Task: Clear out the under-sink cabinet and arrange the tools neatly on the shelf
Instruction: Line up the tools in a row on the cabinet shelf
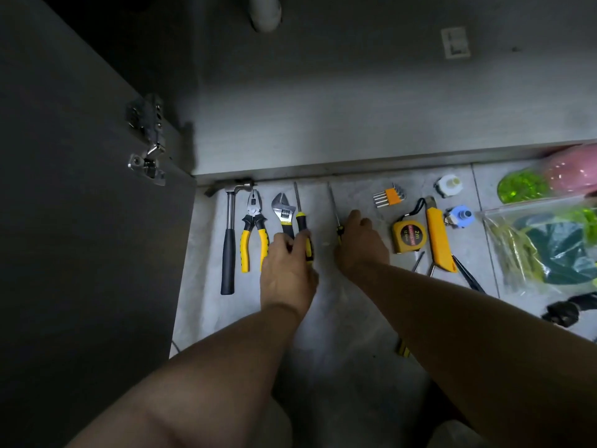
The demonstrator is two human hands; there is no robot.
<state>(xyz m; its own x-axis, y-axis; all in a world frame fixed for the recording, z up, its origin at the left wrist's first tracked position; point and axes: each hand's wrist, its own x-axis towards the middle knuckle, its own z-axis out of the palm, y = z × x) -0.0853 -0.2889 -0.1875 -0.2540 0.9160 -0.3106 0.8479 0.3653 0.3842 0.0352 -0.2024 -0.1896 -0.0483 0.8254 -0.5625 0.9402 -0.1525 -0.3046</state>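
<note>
My left hand (287, 266) grips a yellow-and-black screwdriver (301, 221), its shaft pointing away from my palm. My right hand (360, 244) clasps a thinner screwdriver (333, 202), its handle mostly hidden under my fingers.

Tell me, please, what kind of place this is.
Most likely the floor before an open under-sink cabinet, in a kitchen or bathroom. A white drain pipe hangs inside, the hinged door stands open, and a hammer and pliers lie on floor tiles.

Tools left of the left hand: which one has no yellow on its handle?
The hammer, leftmost, with steel shaft and plain black grip; the pliers and wrench beside it show yellow.
</note>
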